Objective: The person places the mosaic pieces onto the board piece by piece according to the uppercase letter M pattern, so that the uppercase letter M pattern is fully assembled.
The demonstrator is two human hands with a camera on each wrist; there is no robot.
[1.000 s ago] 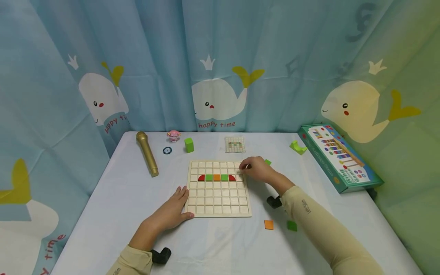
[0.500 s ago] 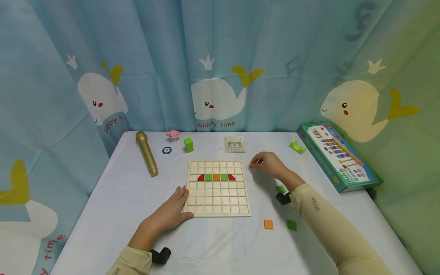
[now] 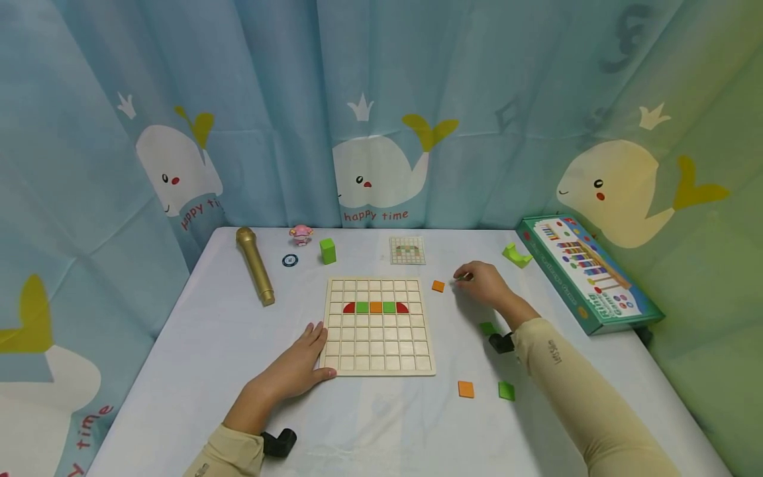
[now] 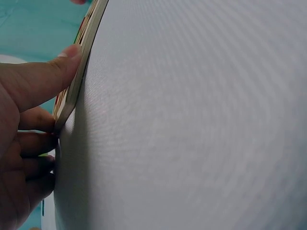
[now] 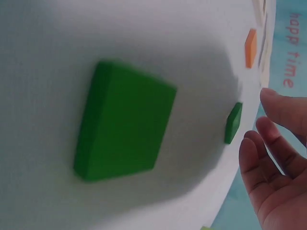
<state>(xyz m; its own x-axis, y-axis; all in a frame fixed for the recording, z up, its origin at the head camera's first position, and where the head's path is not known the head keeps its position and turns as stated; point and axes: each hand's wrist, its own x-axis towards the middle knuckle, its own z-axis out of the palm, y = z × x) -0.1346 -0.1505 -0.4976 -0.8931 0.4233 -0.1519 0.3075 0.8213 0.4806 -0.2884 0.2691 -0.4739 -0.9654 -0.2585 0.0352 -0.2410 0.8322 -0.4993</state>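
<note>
A wooden grid board (image 3: 381, 344) lies in the middle of the table in the head view. Across one row sit a red quarter-round piece (image 3: 349, 308), a green tile (image 3: 362, 308), an orange tile (image 3: 376, 308), another green tile and another red piece. My left hand (image 3: 295, 368) rests at the board's near left corner, thumb (image 4: 67, 64) against its edge, fingers straight. Right of the board, my right hand (image 3: 485, 285) hovers with nothing between thumb and fingers. Close to its fingertips lies a green tile (image 5: 233, 123); a loose orange tile (image 3: 438, 286) lies nearby.
More loose tiles lie to the right: a green tile (image 3: 488, 328), an orange tile (image 3: 466, 389) and a green tile (image 3: 507, 391). A pattern card (image 3: 408, 251), green block (image 3: 328, 251), gold microphone (image 3: 255, 267), pink figure (image 3: 301, 234), green arch (image 3: 516, 256) and game box (image 3: 590, 271) stand around.
My right hand has moved right, away from the board's edge. It has let go of the orange tile it pinched, which now lies on the table. My left hand stays put.
</note>
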